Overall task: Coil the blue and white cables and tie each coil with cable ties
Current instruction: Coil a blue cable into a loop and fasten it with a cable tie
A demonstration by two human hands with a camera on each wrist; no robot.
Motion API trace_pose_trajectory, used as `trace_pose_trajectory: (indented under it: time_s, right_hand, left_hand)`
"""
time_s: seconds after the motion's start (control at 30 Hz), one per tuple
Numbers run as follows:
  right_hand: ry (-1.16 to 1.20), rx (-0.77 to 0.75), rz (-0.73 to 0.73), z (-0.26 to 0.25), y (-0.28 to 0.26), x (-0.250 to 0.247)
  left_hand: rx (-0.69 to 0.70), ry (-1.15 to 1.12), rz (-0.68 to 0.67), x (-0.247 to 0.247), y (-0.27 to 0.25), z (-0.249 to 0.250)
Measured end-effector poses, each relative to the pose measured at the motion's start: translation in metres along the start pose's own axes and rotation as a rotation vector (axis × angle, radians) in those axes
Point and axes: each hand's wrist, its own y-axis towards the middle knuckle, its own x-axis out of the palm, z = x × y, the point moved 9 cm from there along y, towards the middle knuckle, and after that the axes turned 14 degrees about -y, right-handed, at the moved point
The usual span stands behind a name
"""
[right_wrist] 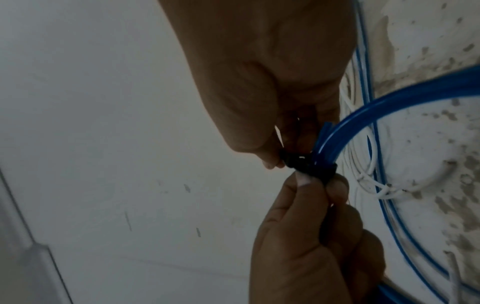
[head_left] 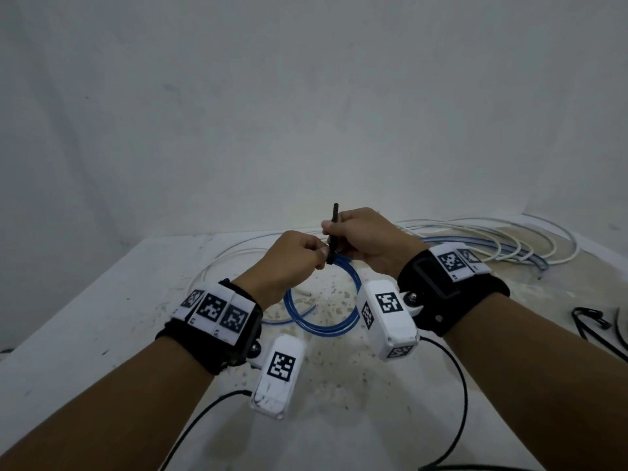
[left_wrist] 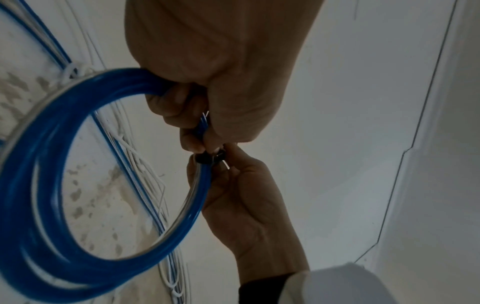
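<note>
Black cable tie [head_left: 332, 232] going round the blue coil [head_left: 319, 314]!
Left hand [head_left: 292, 260] pinches coil and tie head; right hand [head_left: 367, 239] grips the tail.

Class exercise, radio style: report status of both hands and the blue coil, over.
Left hand grips blue coil. Right hand pinches black cable tie looped round it. White cable loose behind. Nothing obstructing.

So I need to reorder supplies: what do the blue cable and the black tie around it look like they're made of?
Blue cable: probably flexible plastic, glossy and slightly translucent; pale highlights run along its smooth loops. Black tie: looks like stiff matte plastic, possibly nylon; its free end stands straight up from the hands. Neither is certain from the look alone.
</note>
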Motion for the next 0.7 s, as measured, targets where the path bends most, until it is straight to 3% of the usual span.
trace_pose_trajectory:
  time_s: [0.1, 0.3, 0.7]
  right_hand:
    - [-0.117, -0.053, 0.041, -0.003, -0.001, -0.006]
    - [-0.071, -0.042, 0.143, 0.004, -0.001, -0.016]
    - [-0.031, 0.060, 0.264, 0.030, 0.007, -0.019]
  left_hand:
    - [0.042, 0.014, 0.001, 0.002, 0.000, 0.002]
    - [0.134, 0.059, -0.019, 0.004, -0.007, 0.017]
    - [0.053, 0.023, -0.050, 0.011, -0.005, 0.003]
